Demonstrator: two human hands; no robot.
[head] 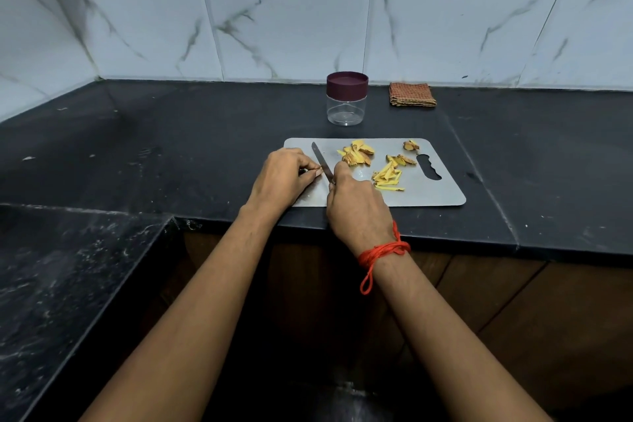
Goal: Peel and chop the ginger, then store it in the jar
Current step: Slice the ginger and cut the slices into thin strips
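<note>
Two bare forearms reach from the near edge toward the cutting board [442,195], the right wrist wound with a red thread [383,250]; the right hand [356,206] curls round the handle of a knife [322,161], whose blade slants away to the left over the board; the left hand [281,178] rests on the board's left end with fingers curled and tips bunched against the blade, and whether they pinch a piece of ginger I cannot tell. Just right of the right hand lie the yellow ginger strips [387,178]; beyond them, toward the board's far edge, sits a heap of ginger slices and peel [358,153], a few more slices [400,159] and a small knob [411,145], all apart from both hands. Behind the board on the black counter [171,134] stands the jar [346,110], clear, its maroon lid [347,84] on; a folded checked cloth [412,94] lies to its right.
</note>
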